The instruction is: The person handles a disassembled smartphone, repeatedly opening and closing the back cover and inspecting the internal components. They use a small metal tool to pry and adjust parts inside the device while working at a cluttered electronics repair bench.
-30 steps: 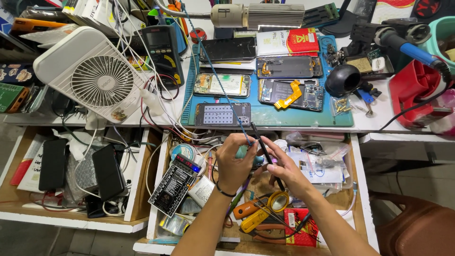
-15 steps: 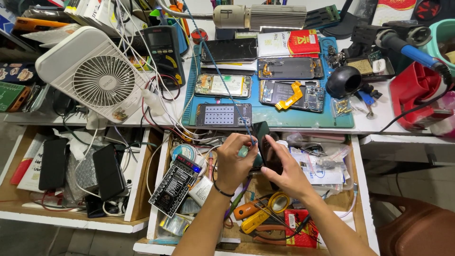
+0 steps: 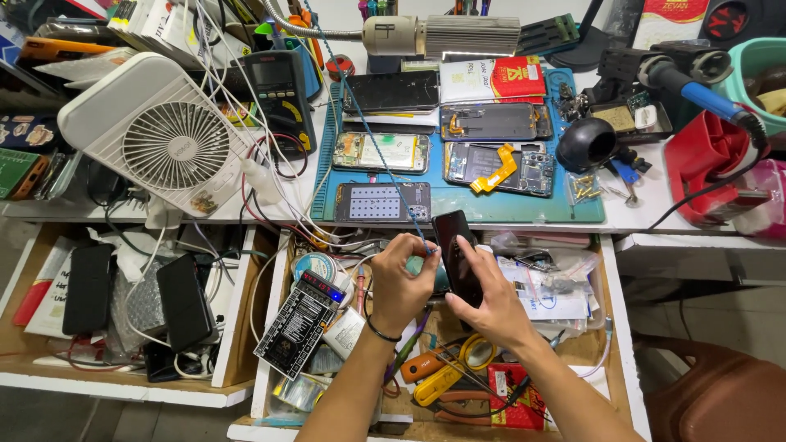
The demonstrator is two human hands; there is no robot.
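Right hand (image 3: 491,299) grips a dark phone (image 3: 457,255) over the open drawer (image 3: 610,327). Left hand (image 3: 404,278) is closed on a teal tool (image 3: 417,263) beside it.

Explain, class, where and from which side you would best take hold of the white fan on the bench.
Probably the white fan by its outer frame, from above at its upper-left edge: it lies tilted with the round grille facing up, and cables crowd its right side.

A white fan (image 3: 168,139) is lying on the tabletop (image 3: 270,196) beside a multimeter (image 3: 277,90). Opened phones are resting on the blue mat (image 3: 524,205). Yellow-handled pliers (image 3: 446,376) are sitting in the open drawer (image 3: 618,360).
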